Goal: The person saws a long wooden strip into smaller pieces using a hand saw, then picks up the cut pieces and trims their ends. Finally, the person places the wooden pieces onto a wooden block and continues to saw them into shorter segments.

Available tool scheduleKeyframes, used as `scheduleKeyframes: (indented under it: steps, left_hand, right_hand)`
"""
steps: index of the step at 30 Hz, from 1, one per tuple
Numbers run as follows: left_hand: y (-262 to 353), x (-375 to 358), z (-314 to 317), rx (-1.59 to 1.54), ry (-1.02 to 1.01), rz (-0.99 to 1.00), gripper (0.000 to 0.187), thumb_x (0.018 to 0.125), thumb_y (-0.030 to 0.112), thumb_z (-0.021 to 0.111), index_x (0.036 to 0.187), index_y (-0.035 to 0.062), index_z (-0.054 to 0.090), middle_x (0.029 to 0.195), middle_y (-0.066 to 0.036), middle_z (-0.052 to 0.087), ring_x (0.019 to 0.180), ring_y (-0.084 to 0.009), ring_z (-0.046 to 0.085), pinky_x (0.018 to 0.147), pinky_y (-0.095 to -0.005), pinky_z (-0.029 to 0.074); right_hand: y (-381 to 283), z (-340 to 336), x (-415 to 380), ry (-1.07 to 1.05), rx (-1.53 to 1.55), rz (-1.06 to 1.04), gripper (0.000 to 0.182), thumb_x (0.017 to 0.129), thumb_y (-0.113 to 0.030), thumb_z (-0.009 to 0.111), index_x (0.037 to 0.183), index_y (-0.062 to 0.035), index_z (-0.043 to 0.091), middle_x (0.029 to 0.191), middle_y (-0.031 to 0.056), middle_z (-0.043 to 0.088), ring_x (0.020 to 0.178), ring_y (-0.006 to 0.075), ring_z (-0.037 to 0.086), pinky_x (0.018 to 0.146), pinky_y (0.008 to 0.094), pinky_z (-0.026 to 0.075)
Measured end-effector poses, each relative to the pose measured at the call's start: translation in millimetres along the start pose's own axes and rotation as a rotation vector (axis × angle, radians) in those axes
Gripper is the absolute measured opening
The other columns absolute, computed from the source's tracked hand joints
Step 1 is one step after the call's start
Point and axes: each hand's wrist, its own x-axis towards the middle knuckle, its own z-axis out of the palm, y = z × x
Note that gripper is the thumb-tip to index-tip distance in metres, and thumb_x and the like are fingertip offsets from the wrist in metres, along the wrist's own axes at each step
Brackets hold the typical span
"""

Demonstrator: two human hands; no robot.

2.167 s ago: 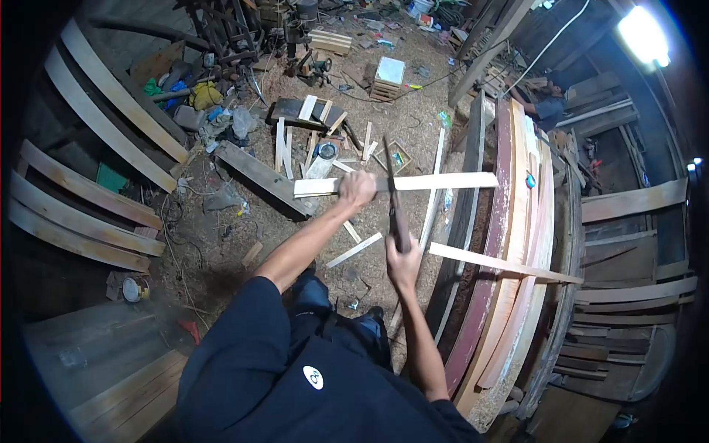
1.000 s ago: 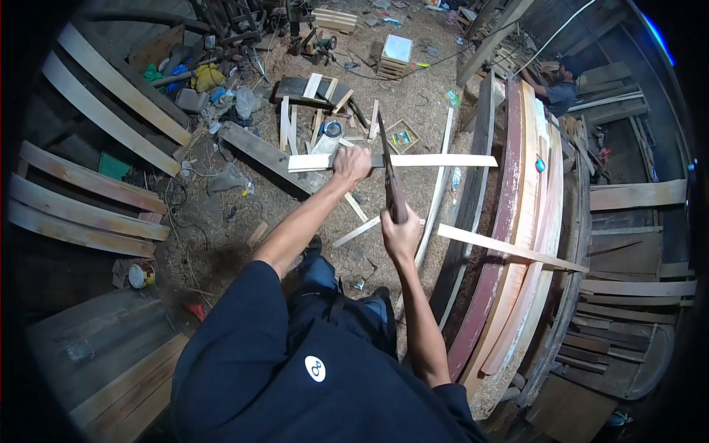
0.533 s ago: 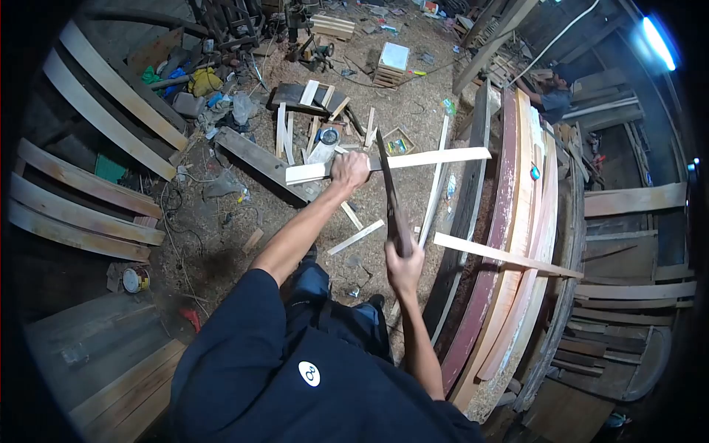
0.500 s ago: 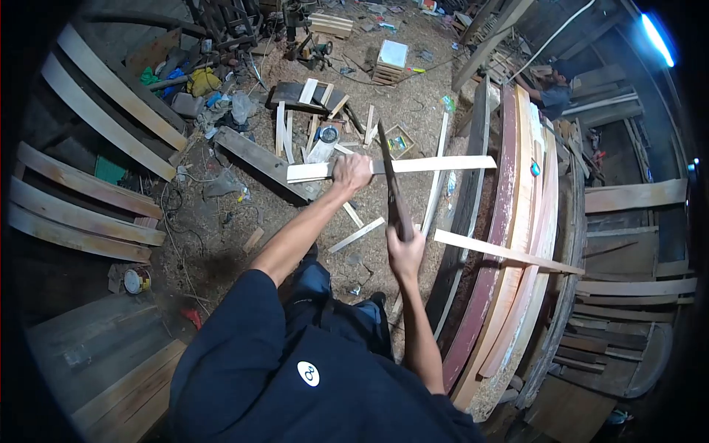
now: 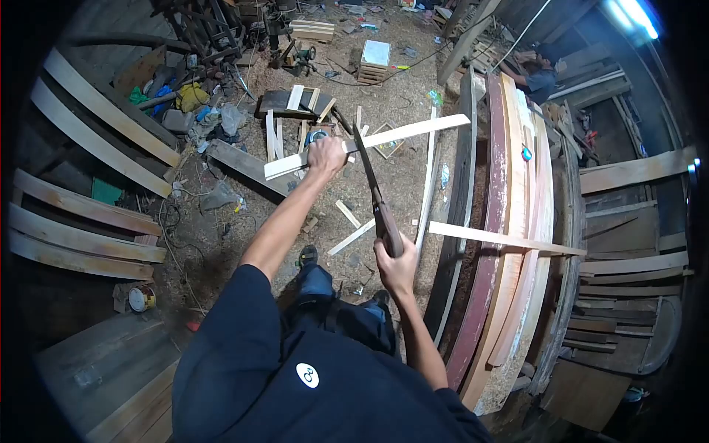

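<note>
My left hand (image 5: 327, 157) is closed around a long pale wooden strip (image 5: 413, 129), near its left end, where a second layer shows along its lower edge. Held up over the floor, the strip slants toward the upper right. My right hand (image 5: 396, 260) grips the brown handle of a long dark-bladed tool (image 5: 377, 193), seen nearly edge-on, so its exact kind is unclear. Its narrow blade points up and away from me and crosses the strip just right of my left hand.
On the right, long planks (image 5: 496, 170) are stacked, with another pale strip (image 5: 473, 235) lying across them. A person (image 5: 541, 80) is beyond the stack. Wood offcuts (image 5: 353, 236) lie on the shaving-covered floor. Curved boards (image 5: 88, 192) stand at left; a dark beam (image 5: 240, 166) lies ahead.
Both hands have shifted slightly left in view. The strip now tilts more steeply, its left end lower in view, and the tool in my right hand leans further left.
</note>
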Motion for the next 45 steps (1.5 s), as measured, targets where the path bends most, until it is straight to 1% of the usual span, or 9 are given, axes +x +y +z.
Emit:
scheduleKeyframes:
  steps: [6, 9, 14, 17, 21, 25, 27, 33, 45]
  left_hand:
    - [19, -16, 2, 0.006, -0.133, 0.002, 0.027, 0.083, 0.018, 0.048, 0.076, 0.0042, 0.07, 0.077, -0.021, 0.067, 0.067, -0.0304, 0.068, 0.057, -0.0427, 0.052]
    - [15, -16, 10, 0.034, 0.003, 0.027, 0.027, 0.082, 0.016, 0.048, 0.075, 0.0041, 0.071, 0.076, -0.022, 0.067, 0.067, -0.0306, 0.068, 0.055, -0.0427, 0.052]
    - [30, -40, 30, 0.039, -0.087, 0.126, 0.026, 0.079, 0.014, 0.049, 0.07, 0.0044, 0.071, 0.072, -0.022, 0.067, 0.065, -0.0301, 0.068, 0.053, -0.041, 0.053]
    - [22, -20, 30, 0.012, -0.028, 0.002, 0.026, 0.08, 0.015, 0.049, 0.072, 0.0036, 0.071, 0.073, -0.02, 0.068, 0.066, -0.0299, 0.069, 0.055, -0.0417, 0.053]
    - [18, -16, 13, -0.006, -0.129, 0.01, 0.033, 0.082, 0.026, 0.049, 0.08, 0.0024, 0.072, 0.08, -0.023, 0.067, 0.073, -0.0364, 0.068, 0.065, -0.0467, 0.053]
    - [27, -23, 18, -0.033, -0.162, 0.007, 0.032, 0.082, 0.025, 0.049, 0.079, 0.0023, 0.071, 0.08, -0.023, 0.067, 0.073, -0.0357, 0.068, 0.066, -0.0463, 0.053]
    - [22, -20, 20, 0.028, -0.117, -0.043, 0.025, 0.079, 0.019, 0.052, 0.075, 0.0023, 0.07, 0.073, -0.019, 0.067, 0.064, -0.0291, 0.068, 0.054, -0.04, 0.053]
    - [-17, -16, 1, -0.021, -0.132, -0.213, 0.024, 0.08, 0.016, 0.052, 0.08, 0.0042, 0.072, 0.084, -0.021, 0.069, 0.08, -0.0315, 0.069, 0.068, -0.0428, 0.053]
    - [-13, -30, 18, 0.054, -0.08, 0.01, 0.027, 0.08, 0.014, 0.047, 0.077, 0.0026, 0.071, 0.076, -0.023, 0.067, 0.068, -0.0342, 0.068, 0.06, -0.0436, 0.053]
  right_hand:
    - [5, 11, 40, 0.0, -0.035, 0.037, 0.019, 0.075, -0.012, 0.063, 0.086, 0.004, 0.062, 0.056, 0.0067, 0.048, 0.052, 0.0111, 0.047, 0.05, 0.0309, 0.041]
    - [-7, -3, 2, 0.021, 0.006, 0.03, 0.021, 0.076, -0.01, 0.062, 0.092, 0.0027, 0.064, 0.056, 0.0093, 0.05, 0.052, 0.0134, 0.049, 0.052, 0.0307, 0.042]
    - [2, 12, 47, 0.029, -0.116, 0.064, 0.016, 0.075, -0.01, 0.063, 0.073, 0.0031, 0.054, 0.054, 0.0112, 0.049, 0.05, 0.0139, 0.045, 0.049, 0.0341, 0.04]
    - [17, 10, 27, 0.103, -0.077, -0.152, 0.015, 0.074, -0.011, 0.064, 0.077, 0.0028, 0.06, 0.052, 0.0091, 0.048, 0.048, 0.0139, 0.048, 0.05, 0.033, 0.041]
    - [16, 1, 13, 0.039, -0.078, -0.029, 0.014, 0.074, -0.011, 0.064, 0.077, 0.0026, 0.061, 0.054, 0.0083, 0.051, 0.05, 0.0128, 0.05, 0.05, 0.0337, 0.041]
    - [0, 15, 46, -0.036, -0.051, 0.101, 0.013, 0.076, -0.01, 0.062, 0.08, 0.0025, 0.062, 0.056, 0.0073, 0.053, 0.051, 0.0125, 0.048, 0.051, 0.032, 0.042]
    - [5, 1, 14, 0.011, -0.095, 0.002, 0.015, 0.075, -0.009, 0.062, 0.084, 0.0024, 0.063, 0.058, 0.0051, 0.052, 0.054, 0.0104, 0.05, 0.053, 0.0301, 0.043]
    - [3, -3, 23, -0.04, 0.019, 0.112, 0.015, 0.076, -0.011, 0.064, 0.081, 0.003, 0.062, 0.057, 0.0, 0.049, 0.05, 0.0081, 0.044, 0.047, 0.0277, 0.036]
    - [8, 17, 33, -0.067, -0.07, 0.082, 0.019, 0.074, -0.013, 0.064, 0.083, 0.0039, 0.062, 0.056, 0.0085, 0.053, 0.048, 0.0132, 0.048, 0.049, 0.0318, 0.042]
